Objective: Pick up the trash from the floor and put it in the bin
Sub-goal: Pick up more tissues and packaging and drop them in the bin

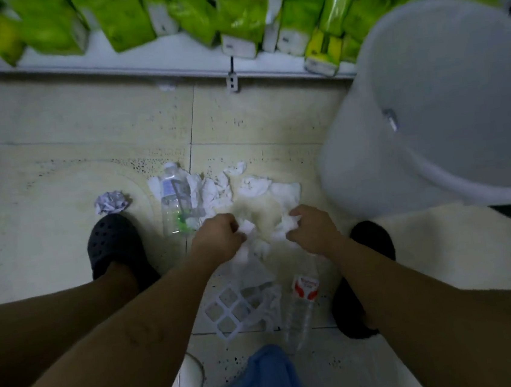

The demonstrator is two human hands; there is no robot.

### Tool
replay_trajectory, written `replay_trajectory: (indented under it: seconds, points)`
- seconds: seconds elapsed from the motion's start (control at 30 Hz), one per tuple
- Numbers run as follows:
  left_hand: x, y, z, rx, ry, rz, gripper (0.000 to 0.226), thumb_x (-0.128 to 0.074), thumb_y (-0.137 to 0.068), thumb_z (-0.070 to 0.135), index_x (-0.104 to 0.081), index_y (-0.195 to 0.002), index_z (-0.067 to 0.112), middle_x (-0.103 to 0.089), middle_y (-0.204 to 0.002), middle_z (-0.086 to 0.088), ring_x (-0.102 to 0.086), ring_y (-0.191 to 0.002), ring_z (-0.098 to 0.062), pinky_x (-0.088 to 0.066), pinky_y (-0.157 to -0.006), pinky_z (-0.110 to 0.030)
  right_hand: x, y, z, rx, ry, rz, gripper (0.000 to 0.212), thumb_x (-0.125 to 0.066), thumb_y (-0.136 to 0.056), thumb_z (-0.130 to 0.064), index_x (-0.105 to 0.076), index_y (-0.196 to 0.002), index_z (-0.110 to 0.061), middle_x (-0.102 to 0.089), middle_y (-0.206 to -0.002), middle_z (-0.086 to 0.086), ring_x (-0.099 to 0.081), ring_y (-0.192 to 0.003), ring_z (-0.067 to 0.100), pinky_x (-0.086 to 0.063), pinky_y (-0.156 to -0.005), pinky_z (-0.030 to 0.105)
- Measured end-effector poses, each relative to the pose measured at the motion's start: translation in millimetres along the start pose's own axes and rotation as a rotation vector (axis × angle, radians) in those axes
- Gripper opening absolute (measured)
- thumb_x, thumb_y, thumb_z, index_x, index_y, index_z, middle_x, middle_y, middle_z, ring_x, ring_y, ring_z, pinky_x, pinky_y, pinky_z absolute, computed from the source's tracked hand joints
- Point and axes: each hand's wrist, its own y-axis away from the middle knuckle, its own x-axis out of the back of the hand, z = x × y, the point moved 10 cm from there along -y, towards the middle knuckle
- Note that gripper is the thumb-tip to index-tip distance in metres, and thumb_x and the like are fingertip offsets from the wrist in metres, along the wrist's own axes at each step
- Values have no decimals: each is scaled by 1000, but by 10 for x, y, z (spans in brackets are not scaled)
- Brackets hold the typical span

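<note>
Trash lies on the tiled floor between my feet. My left hand (219, 236) grips a crumpled white tissue (246, 227). Just to its right, my right hand (310, 230) grips another wad of white tissue (289, 223). More white tissues (253, 187) are spread on the floor just beyond both hands. A clear plastic bottle (174, 201) lies left of them, and a crumpled paper ball (111, 202) sits further left. Near my body lie a second clear bottle with a red label (302, 302) and a white plastic grid piece (235, 310). The white bin (402, 159) stands at the right, open.
A low white shelf (139, 63) with several green packages runs along the far side. My black shoes (112, 243) stand on either side of the trash. A round transparent object (192, 379) lies near my left leg. Blue fabric (267, 381) hangs at the bottom centre.
</note>
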Motion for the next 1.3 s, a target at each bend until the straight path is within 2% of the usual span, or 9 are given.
replay_trajectory:
  seconds: [0.13, 0.2, 0.47, 0.6, 0.93, 1.0, 1.03, 1.1, 1.3]
  points:
    - [571, 229, 428, -54, -24, 75, 17, -63, -86, 30, -63, -95, 16, -64, -87, -6, -57, -76, -21, -44, -67, -26, 543, 347, -406, 68, -16, 28, 13, -66, -84, -21, -62, -94, -14, -64, -105, 11, -60, -82, 18, -45, -61, 20]
    - [818, 363, 655, -88, -43, 114, 13, -63, -85, 29, -63, -90, 17, -67, -86, -6, -59, -77, -22, -41, -65, -24, 809, 541, -620, 136, -31, 44, 22, -67, -83, -19, -52, -69, -24, -63, -85, 8, -56, -63, 13, -39, -49, 17]
    - [1520, 930, 1894, -292, 25, 299, 16, -68, -80, 22, -53, -75, 20, -63, -77, -1, -57, -74, -21, -38, -65, -23, 2150, 1368, -862, 233, 16, 311, 20, -68, -73, -14, -53, -62, -21, -61, -48, 1, -50, -30, -1, -40, -39, 13]
    - [1626, 1058, 2579, -388, 98, 370, 20, -67, -79, 19, -49, -69, 21, -57, -66, 6, -56, -69, -19, -38, -62, -25, 2825, 1686, -659, 228, 2, 496, 15, -67, -70, -20, -53, -64, -21, -60, -55, -7, -56, -50, 11, -38, -44, 20]
    - [1216, 769, 3660, -507, 283, 483, 10, -65, -81, 21, -59, -88, 17, -68, -89, 1, -67, -82, -21, -44, -64, -26, 3455, 1683, 474, 52, -272, 808, 14, -68, -75, -15, -54, -75, -17, -66, -94, 16, -62, -94, 34, -44, -70, 29]
    - [970, 643, 3723, -497, 212, 420, 28, -67, -81, 23, -57, -107, 17, -66, -108, -2, -64, -101, -19, -48, -75, -25, 3343, 1510, 562, -5, -279, 631, 58, -75, -72, -21, -50, -123, -12, -46, -135, 19, -49, -122, 34, -42, -85, 30]
    - [833, 583, 3725, -488, 145, 376, 41, -69, -80, 23, -54, -118, 17, -62, -120, -4, -60, -111, -20, -49, -85, -28, 3193, 1413, 596, -33, -282, 485, 92, -79, -69, -25, -27, -144, -16, -22, -152, 17, -35, -135, 33, -40, -95, 34]
    - [638, 529, 3669, -474, 19, 323, 57, -70, -79, 24, -47, -131, 17, -54, -134, -5, -53, -121, -22, -43, -95, -30, 2954, 1355, 569, -60, -170, 291, 123, -83, -65, -32, 5, -151, -24, 12, -158, 13, -13, -145, 33, -31, -109, 41]
    - [541, 602, 3175, -437, -241, 237, 56, -68, -80, 29, -48, -131, 21, -55, -135, -3, -53, -122, -24, -44, -100, -35, 2690, 1286, 285, 52, 23, 225, 111, -80, -70, -33, -5, -151, -18, -12, -157, 12, -30, -140, 33, -37, -109, 40]
